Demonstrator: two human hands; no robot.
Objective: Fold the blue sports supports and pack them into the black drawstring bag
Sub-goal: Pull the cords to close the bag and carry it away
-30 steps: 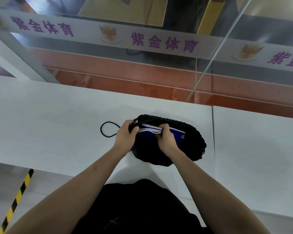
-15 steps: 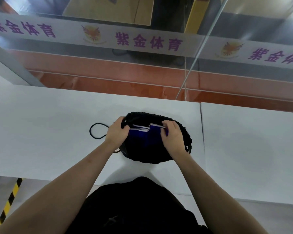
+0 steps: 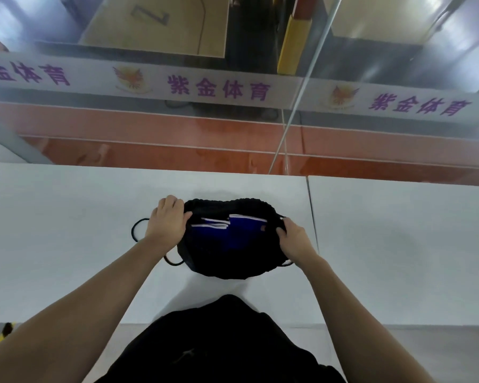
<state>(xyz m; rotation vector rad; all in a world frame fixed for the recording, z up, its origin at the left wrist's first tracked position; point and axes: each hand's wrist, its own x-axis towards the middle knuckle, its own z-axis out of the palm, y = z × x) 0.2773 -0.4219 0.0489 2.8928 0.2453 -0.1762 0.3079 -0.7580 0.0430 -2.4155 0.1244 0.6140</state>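
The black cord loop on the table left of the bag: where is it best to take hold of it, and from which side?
Probably pinch the cord loop at its outer bend, coming from the left and above. It lies flat and free on the white table, clear of the black drawstring bag; nearer the bag, the left hand covers it.

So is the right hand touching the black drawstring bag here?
Touching. The head view shows the right hand gripping the right edge of the black drawstring bag, its fingers curled round the fabric.

A black drawstring bag (image 3: 227, 252) sits near the desk's (image 3: 67, 230) front edge, a hand gripping each end. Bare desk surface lies open left, right and behind it. A cord loop (image 3: 138, 230) lies just left.
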